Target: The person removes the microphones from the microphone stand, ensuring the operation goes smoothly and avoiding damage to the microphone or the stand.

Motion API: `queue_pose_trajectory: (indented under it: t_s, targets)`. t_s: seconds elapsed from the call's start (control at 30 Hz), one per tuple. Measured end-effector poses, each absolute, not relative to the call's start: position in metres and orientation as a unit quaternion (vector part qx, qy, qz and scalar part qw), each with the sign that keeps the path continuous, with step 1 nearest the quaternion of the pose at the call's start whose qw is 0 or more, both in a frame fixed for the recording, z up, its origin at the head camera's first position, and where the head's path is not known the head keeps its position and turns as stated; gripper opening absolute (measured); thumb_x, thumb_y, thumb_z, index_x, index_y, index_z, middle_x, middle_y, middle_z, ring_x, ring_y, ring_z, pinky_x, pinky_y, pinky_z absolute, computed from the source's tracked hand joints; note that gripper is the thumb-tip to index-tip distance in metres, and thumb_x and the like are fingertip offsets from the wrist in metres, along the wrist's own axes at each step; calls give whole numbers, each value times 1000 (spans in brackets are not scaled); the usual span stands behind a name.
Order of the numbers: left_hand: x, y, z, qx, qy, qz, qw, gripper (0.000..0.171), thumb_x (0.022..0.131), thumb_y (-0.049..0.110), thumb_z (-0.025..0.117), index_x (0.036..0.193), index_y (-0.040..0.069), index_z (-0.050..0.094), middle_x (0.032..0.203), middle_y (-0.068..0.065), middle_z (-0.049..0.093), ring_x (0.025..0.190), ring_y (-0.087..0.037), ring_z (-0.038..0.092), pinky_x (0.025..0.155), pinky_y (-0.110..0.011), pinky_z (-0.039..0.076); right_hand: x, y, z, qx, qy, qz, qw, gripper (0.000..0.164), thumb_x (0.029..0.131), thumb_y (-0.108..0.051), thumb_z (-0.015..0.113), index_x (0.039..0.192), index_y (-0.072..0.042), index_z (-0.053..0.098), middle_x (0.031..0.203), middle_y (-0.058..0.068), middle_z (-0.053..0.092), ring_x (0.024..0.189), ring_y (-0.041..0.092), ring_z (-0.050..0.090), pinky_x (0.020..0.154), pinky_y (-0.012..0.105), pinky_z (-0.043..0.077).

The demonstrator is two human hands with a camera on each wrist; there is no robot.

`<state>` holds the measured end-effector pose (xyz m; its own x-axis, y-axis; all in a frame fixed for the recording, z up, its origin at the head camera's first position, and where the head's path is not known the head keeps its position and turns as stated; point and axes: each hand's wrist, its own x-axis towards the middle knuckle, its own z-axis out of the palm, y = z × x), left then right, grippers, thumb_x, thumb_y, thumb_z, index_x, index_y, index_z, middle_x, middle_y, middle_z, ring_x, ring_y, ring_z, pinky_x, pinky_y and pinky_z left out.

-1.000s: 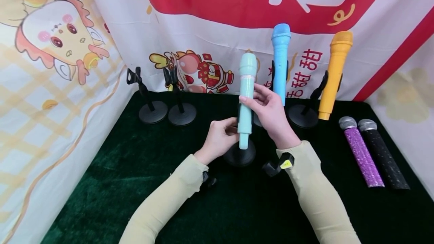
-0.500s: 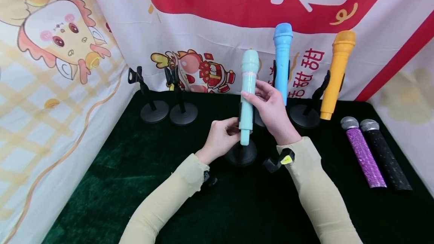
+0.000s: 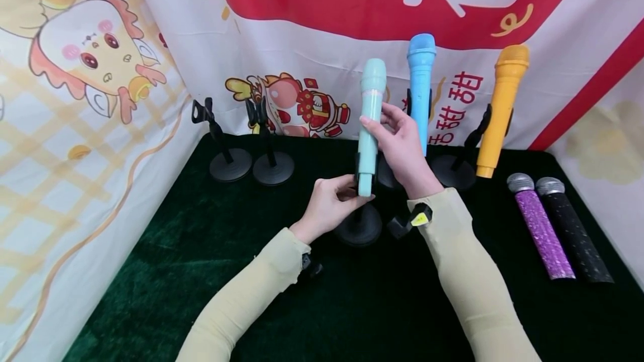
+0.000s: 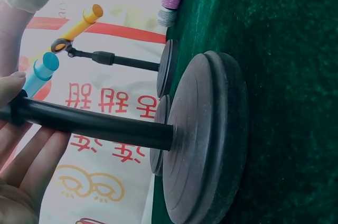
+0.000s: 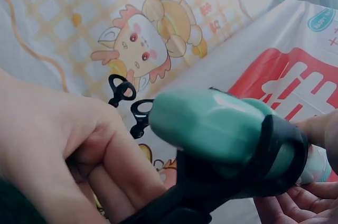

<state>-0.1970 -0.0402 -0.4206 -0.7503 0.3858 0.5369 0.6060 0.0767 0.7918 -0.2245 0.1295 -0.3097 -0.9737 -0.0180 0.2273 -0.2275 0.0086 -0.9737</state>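
A mint-green microphone (image 3: pixel 371 110) stands nearly upright, slightly tilted, in the clip of a black microphone stand (image 3: pixel 359 227). My right hand (image 3: pixel 402 141) pinches its body between thumb and fingers below the head. In the right wrist view, the black clip (image 5: pixel 285 155) wraps round the lower part of the mint-green microphone (image 5: pixel 206 121), whose bottom end sticks out. My left hand (image 3: pixel 329 204) grips the stand just below the clip. From the left wrist, the fingers of my left hand (image 4: pixel 31 168) lie round the stand's black pole (image 4: pixel 100 123), with its round base on the green cloth.
Behind stand a blue microphone (image 3: pixel 420 85) and an orange microphone (image 3: pixel 500 108), each in a stand. Two stands without microphones (image 3: pixel 230 165) (image 3: pixel 273 168) are at the back left. A purple glitter microphone (image 3: pixel 544 233) and a black microphone (image 3: pixel 575 230) lie at the right.
The mint-green microphone has slid upward through the clip, and my right hand has risen with it. Less of its lower end now shows below the clip. My left hand stays on the stand.
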Motion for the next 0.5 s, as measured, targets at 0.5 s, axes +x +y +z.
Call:
queue_pose_trajectory:
  t_s: [0.5]
  targets:
    - [-196,-39,-421,-327,-726,-601,76,20,93,19,78,111,14,74,104,4,74,89,-11,73,78,-31,61,-227,135,-311,80,-700,708,52,61,96,-33,74,148,-11,51,125,12,64,110,23,59,95,41,51]
